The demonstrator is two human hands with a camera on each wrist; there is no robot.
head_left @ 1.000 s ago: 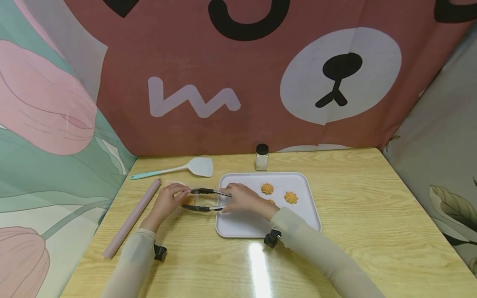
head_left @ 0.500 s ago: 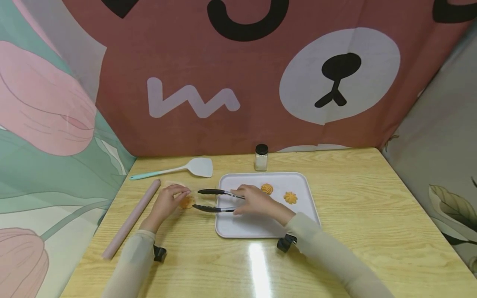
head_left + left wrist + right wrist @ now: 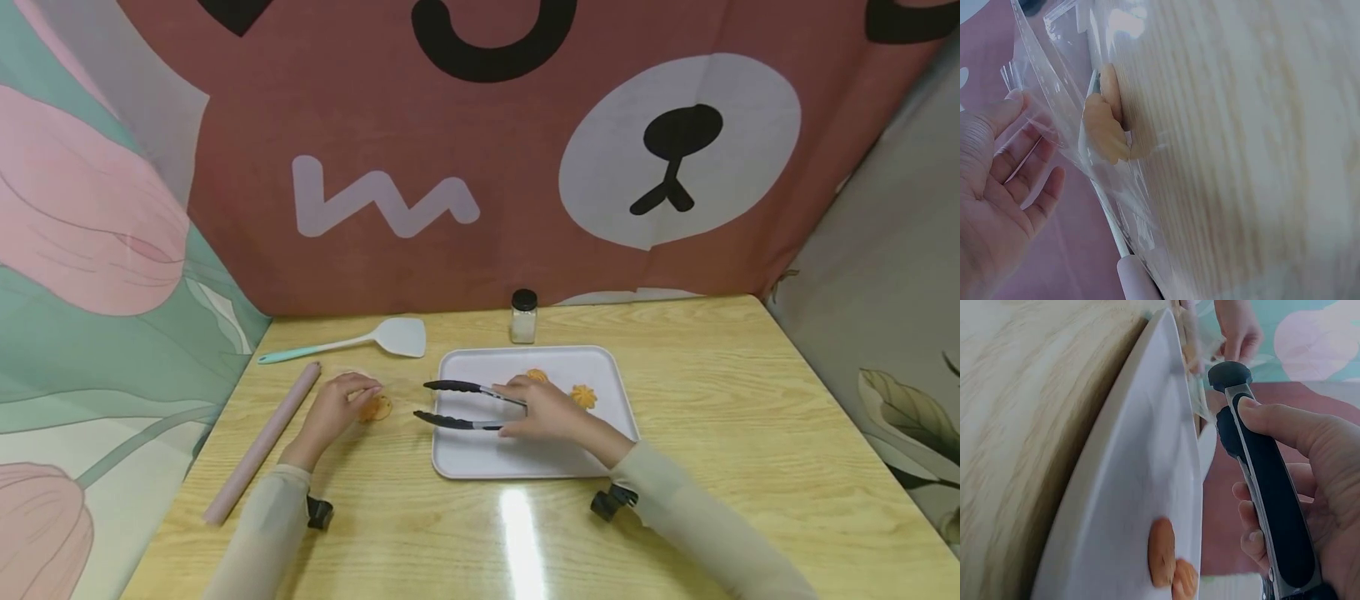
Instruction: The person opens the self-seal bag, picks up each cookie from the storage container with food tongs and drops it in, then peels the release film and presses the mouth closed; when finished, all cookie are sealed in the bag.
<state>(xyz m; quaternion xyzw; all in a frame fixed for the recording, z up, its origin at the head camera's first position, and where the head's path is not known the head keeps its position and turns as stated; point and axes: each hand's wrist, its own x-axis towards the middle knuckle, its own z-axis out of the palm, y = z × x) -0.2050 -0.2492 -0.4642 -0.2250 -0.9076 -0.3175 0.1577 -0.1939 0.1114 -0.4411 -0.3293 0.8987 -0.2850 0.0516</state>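
My left hand (image 3: pixel 333 412) pinches the edge of a clear plastic bag (image 3: pixel 1067 115) between thumb and fingers at the table's left. Inside the bag lie orange-brown piped cookies (image 3: pixel 1105 128), partly covered by the fingers in the head view. Over the white tray (image 3: pixel 480 458), my right hand (image 3: pixel 551 417) grips a pair of tongs (image 3: pixel 453 423) with black tips. The tips point left toward the bag and stand apart, with nothing between them. A flower-shaped cookie (image 3: pixel 584 396) sits on the tray, and a swirled cookie (image 3: pixel 536 376) shows partly behind the right hand.
A white spatula with a turquoise handle (image 3: pixel 401 337) lies behind the bag. To the left is a pink rolling pin (image 3: pixel 262 446). A small glass jar with a black lid (image 3: pixel 523 321) stands behind the tray, near the printed cloth backdrop (image 3: pixel 510 183).
My right hand has drawn the tongs rightward, away from the bag and over the tray. The cookie in the bag now shows more clearly. My left hand has kept its place and grip.
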